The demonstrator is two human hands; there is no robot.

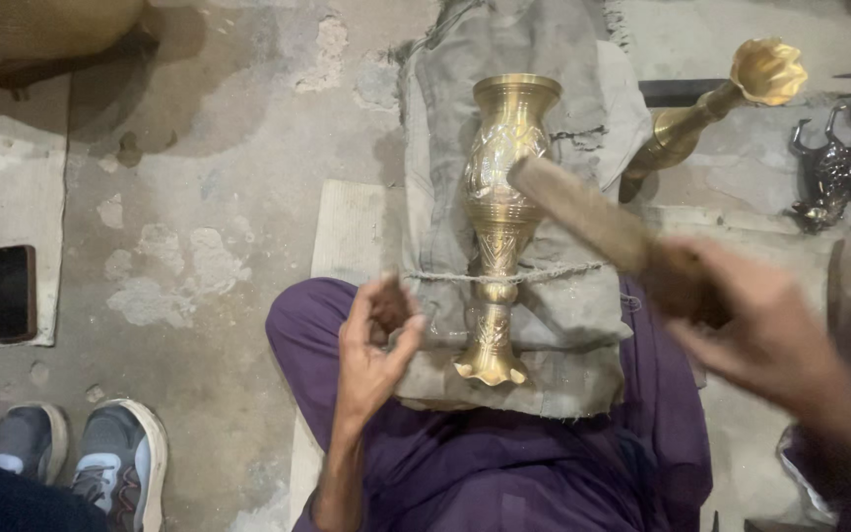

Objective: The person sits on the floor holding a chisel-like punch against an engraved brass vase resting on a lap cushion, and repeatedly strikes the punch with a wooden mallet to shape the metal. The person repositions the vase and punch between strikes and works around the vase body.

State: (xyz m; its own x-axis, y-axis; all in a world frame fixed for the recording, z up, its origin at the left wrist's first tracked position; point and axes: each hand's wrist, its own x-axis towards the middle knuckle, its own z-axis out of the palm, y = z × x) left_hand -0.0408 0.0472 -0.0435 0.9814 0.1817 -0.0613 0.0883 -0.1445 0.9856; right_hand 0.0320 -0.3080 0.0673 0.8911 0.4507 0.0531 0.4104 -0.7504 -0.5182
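Two grey sneakers (pixel 81 458) stand at the far left on the concrete floor (pixel 229 148), near a flat black phone (pixel 11 292). The left hand (pixel 376 340) hovers with fingers loosely curled, holding nothing, just beside the engraved brass vase (pixel 500 212) lying tied on a grey cloth pad (pixel 544 325). The right hand (pixel 755 330) grips a blurred wooden mallet (pixel 593 219) over it
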